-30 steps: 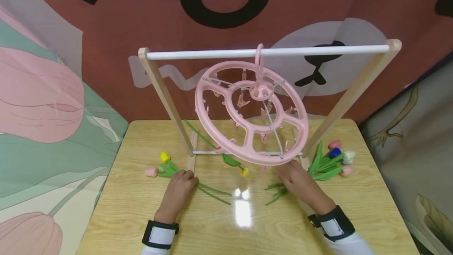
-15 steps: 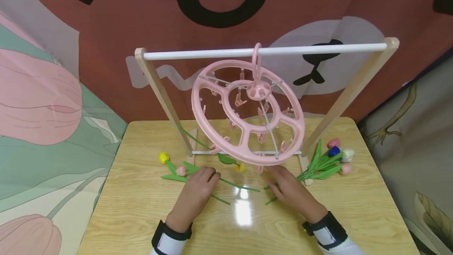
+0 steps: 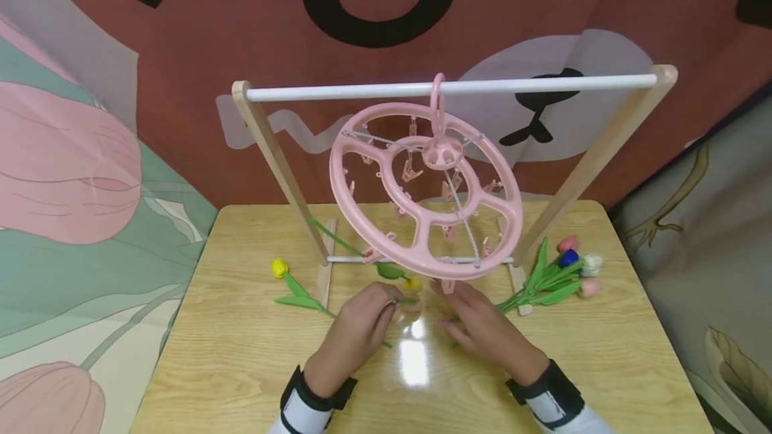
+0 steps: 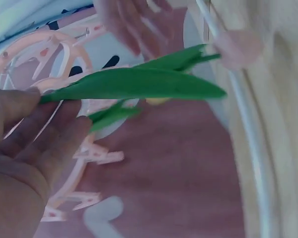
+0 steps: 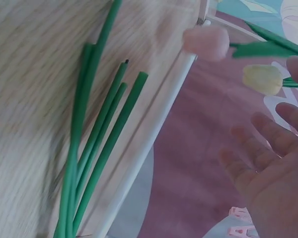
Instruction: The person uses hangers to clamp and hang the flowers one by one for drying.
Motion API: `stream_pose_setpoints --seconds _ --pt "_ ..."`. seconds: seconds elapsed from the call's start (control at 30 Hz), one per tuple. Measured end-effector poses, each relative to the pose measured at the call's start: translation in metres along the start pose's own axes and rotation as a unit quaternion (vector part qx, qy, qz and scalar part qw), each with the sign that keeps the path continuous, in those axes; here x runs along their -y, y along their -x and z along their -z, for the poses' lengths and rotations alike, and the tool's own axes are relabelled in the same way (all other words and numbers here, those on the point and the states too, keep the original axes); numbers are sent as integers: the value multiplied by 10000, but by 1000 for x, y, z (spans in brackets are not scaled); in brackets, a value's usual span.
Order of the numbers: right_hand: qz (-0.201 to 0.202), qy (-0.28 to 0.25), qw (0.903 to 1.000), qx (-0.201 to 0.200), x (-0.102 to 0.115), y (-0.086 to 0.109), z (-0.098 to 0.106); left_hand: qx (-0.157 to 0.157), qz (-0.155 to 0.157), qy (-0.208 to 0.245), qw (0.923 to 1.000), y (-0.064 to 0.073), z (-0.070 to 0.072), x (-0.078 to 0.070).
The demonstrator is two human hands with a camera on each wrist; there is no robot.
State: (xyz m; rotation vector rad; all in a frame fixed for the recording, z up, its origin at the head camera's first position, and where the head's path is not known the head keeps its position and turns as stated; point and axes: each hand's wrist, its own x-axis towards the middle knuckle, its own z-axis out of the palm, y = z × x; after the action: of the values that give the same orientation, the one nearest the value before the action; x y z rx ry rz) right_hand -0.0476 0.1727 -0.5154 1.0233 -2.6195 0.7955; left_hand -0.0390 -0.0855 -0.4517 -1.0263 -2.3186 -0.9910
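Currently, a pale pink artificial tulip with long, pointed green leaves is pinched by its thin stem in the left hand, over the light wooden table, near the round pink plastic clip hanger. Its rounded blossom is blurred. The right hand is left free, its fingers being spread.

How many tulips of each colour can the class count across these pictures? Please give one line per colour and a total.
Yellow: 2 (loose yellow tulip, hanging yellow tulip)
Pink: 3 (held pink tulip, far bunched pink tulip, near bunched pink tulip)
Blue: 1 (blue tulip)
White: 1 (white tulip)
Total: 7
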Motion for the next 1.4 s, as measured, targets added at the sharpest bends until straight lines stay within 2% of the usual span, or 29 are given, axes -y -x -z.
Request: stream_pose_setpoints --seconds 0.13,0.23,0.37,0.47,0.53,0.6,0.8,0.83,0.9,1.0,1.03,1.07,1.2,1.33,1.4 --pt "165 -60 9996 -212 0 -6 -4 -436 172 724 9963 -1 -10 3" --pt "167 -68 9993 -329 -3 -11 -7 -919 327 1245 9874 -4 -13 0" --pt "-9 -80 9996 -263 -6 -11 -4 -1536 570 2046 9650 -13 -7 -12" --pt "-72 -90 9996 -242 -7 -10 2 -1814 689 2626 9452 -18 -4 -19" --pt "-67 -90 9995 -292 -6 -9 5 -1870 783 2908 9351 -17 -5 -19" --pt "-59 -58 9994 -345 -6 -8 7 -1799 949 3126 9279 -15 -10 -17" --pt "22 -54 9988 -477 -3 -10 12 -1298 1295 3553 9166 -2 -35 -5" --pt "37 -55 9988 -484 -3 -11 12 -1267 1316 3666 9123 0 -40 -3" --pt "29 -71 9989 -472 -1 -13 14 -1249 1349 3890 9027 4 -49 2" --pt "-54 -69 9991 -410 1 -16 19 -1327 1384 4049 8940 7 -57 6" --pt "-123 -88 9991 -387 2 -17 21 -1353 1400 4067 8926 7 -58 7" --pt "-191 -84 9991 -373 2 -18 24 -1365 1407 4023 8943 6 -59 7" --pt "-371 -184 9975 -567 6 -22 39 -1351 1406 3706 9081 1 -52 0" --pt "-515 -839 9916 -843 13 -32 52 -1355 1238 3417 9217 -6 -44 -6" --pt "-624 -1347 9844 -943 18 -39 57 -1362 1193 3323 9256 -9 -42 -7"
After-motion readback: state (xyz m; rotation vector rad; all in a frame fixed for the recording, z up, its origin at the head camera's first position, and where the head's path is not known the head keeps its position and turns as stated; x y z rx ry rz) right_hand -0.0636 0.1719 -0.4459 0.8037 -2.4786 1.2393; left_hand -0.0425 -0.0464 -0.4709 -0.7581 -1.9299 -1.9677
